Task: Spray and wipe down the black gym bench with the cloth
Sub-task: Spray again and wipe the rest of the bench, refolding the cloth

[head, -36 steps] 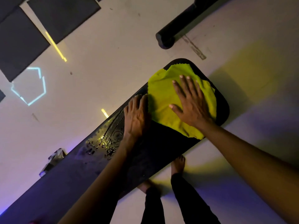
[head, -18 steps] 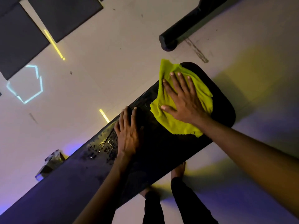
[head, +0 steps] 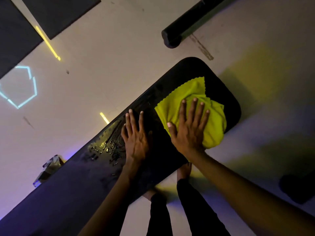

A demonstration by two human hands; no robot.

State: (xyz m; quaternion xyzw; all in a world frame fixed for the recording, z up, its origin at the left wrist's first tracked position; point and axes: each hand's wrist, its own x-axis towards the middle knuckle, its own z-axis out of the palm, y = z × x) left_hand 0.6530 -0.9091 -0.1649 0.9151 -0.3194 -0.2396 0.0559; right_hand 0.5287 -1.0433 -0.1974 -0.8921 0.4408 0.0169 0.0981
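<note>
Below me the pale floor (head: 119, 65) is scuffed, with a few dark marks. Two dark mats (head: 58, 12) lie at the upper left, one beside the other with a strip of floor between them. A yellow line of light (head: 47, 42) runs along that strip, and a shorter yellow line (head: 104, 117) glows further down. A cyan hexagon outline of light (head: 20, 86) shows at the left edge. A thick black bar (head: 187, 23) lies at the top right, its round end toward me. A crumpled shiny thing (head: 48, 168) sits low on the left; I cannot tell what it is. My bare feet (head: 184, 171) and black trouser legs (head: 196, 210) stand on the floor.
</note>
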